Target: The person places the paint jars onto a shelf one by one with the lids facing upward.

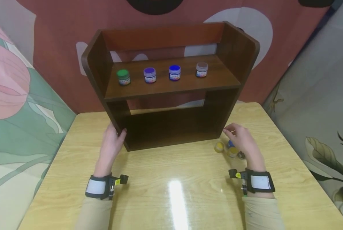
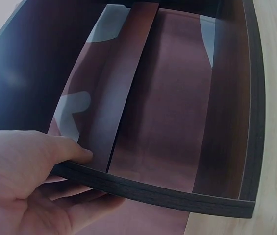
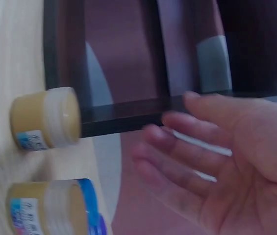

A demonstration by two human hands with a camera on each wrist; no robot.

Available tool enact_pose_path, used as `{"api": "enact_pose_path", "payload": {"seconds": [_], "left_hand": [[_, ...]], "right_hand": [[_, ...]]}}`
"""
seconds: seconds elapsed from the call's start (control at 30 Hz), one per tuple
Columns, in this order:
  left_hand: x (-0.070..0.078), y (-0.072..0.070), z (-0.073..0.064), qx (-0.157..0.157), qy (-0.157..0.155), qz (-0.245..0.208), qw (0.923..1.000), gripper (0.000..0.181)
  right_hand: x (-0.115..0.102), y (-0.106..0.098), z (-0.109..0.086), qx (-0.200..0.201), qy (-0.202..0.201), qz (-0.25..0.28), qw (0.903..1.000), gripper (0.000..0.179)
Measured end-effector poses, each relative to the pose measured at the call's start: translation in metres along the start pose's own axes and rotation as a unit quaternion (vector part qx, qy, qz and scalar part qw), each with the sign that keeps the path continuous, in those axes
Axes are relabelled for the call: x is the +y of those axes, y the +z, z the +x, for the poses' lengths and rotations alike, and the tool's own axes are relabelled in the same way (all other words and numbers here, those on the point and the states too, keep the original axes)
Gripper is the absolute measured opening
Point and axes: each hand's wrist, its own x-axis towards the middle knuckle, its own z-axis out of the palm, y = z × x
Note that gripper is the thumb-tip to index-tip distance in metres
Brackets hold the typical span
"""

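A dark brown two-tier shelf (image 1: 163, 91) stands on the table. My left hand (image 1: 111, 140) grips the lower front edge of its left side panel; in the left wrist view, the thumb lies on the inner face and the fingers are outside. Beside the right panel's lower edge is my right hand (image 1: 241, 137), its fingers loosely bent and nothing held, fingertips right at the panel in the right wrist view. Below that hand are several small paint jars, including a yellow jar (image 1: 219, 147) and another ochre jar (image 3: 47, 208) with a blue lid behind it.
On the upper board, a green jar (image 1: 123, 77), a purple jar (image 1: 149, 75), a blue jar (image 1: 174, 72) and a clear-lidded jar (image 1: 201, 70) stand in a row. Patterned cloth (image 1: 53, 70) hangs behind and beside the wooden table (image 1: 148, 185).
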Motion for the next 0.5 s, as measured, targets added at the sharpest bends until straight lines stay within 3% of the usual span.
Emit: {"api": "enact_pose_path", "payload": {"seconds": [0.2,0.5], "left_hand": [[0.0,0.0,0.0,0.001,-0.001,0.003,1.0,0.037],[0.0,-0.001,0.001,0.0,0.004,0.01,0.9999,0.036]], "right_hand": [[-0.004,-0.004,-0.003,-0.081,-0.049,0.0,0.9955,0.022],[-0.012,0.007,0.001,-0.15,-0.051,-0.027,0.987,0.028]]}}
